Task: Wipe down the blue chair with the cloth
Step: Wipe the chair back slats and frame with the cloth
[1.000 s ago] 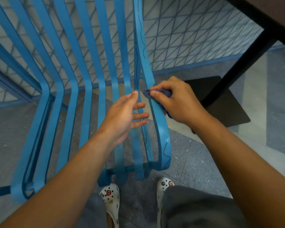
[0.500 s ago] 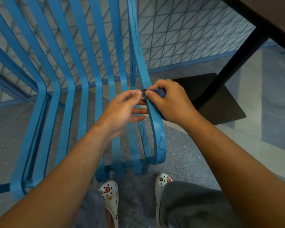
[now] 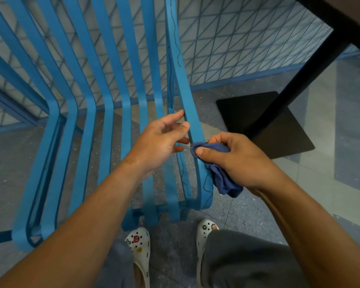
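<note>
My right hand (image 3: 239, 161) pinches the soft, limp cloth (image 3: 220, 173) bunched against the outermost slat of the blue chair (image 3: 106, 113) — rigid, slick-looking bars best steadied at the slat edge — while my left hand (image 3: 160, 140) hovers open, fingertips brushing it.

"m" charm on right clog (image 3: 206, 229); no other legible txt.
</note>
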A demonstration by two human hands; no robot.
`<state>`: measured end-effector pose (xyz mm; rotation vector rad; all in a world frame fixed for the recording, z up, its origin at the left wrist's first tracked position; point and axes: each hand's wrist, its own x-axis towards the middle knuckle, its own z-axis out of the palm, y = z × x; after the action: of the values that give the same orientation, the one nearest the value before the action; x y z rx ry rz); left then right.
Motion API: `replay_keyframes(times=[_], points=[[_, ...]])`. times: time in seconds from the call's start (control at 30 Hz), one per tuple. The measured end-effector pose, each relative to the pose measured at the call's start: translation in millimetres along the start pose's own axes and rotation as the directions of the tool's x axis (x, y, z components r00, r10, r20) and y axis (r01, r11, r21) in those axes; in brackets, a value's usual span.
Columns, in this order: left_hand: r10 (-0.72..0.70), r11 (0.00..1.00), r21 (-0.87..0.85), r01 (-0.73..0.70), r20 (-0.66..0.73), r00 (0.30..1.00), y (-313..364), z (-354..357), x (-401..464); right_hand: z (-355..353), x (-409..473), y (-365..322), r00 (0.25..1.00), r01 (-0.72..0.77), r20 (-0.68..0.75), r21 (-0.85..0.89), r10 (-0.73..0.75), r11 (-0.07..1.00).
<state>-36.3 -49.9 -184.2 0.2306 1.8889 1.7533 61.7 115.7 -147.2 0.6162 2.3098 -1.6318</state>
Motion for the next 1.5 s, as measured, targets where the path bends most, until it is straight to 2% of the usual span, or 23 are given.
replay_keyframes(times=[0.13,0.27,0.53,0.73,0.93,1.1,1.2,1.27,1.33,1.43,1.5], points=[[-0.011,0.990,-0.140,0.008,-0.017,1.000,0.9,7.4,5.6,5.9,5.7,2.9,0.996,0.072,-0.062,0.106,-0.065,0.992],[-0.016,0.967,-0.253,0.010,-0.022,1.000,7.4,11.5,14.7,1.9,21.7,-0.7,0.992,0.082,-0.102,0.131,-0.068,0.988],[-0.006,0.966,-0.256,-0.017,-0.087,0.996,11.9,-4.5,36.7,6.7,57.0,-14.6,0.989,0.132,-0.081,0.103,-0.124,0.986],[0.003,0.978,-0.206,-0.038,-0.168,0.986,10.5,-3.7,41.0,8.3,81.5,-23.5,0.969,0.214,-0.142,0.078,-0.201,0.974],[0.012,0.987,-0.156,-0.035,-0.143,0.990,10.6,-2.1,32.0,-6.3,75.9,-22.2,0.963,0.263,-0.047,-0.030,-0.264,0.964],[-0.046,0.973,-0.232,0.014,-0.134,0.990,3.3,7.2,22.3,-13.9,59.5,-1.3,0.960,0.276,0.050,-0.047,-0.274,0.960],[-0.053,0.972,-0.232,0.030,-0.093,0.994,0.7,7.4,20.6,-14.5,43.8,17.7,0.970,0.224,0.143,-0.228,-0.195,0.947],[-0.052,0.973,-0.229,0.033,-0.074,0.996,0.0,5.2,21.5,-13.1,35.3,25.0,0.970,0.228,0.156,-0.285,-0.189,0.931],[-0.065,0.973,-0.226,0.049,-0.067,0.996,0.3,3.9,21.1,-11.3,35.6,22.7,0.968,0.249,0.097,-0.242,-0.232,0.938],[-0.079,0.974,-0.215,0.065,-0.055,0.995,1.8,3.7,20.6,-3.3,48.1,8.4,0.946,0.307,-0.074,-0.122,-0.317,0.944],[-0.084,0.976,-0.205,0.072,-0.052,0.995,2.1,2.5,20.8,0.9,57.4,-0.5,0.913,0.347,-0.178,-0.134,-0.367,0.928]])
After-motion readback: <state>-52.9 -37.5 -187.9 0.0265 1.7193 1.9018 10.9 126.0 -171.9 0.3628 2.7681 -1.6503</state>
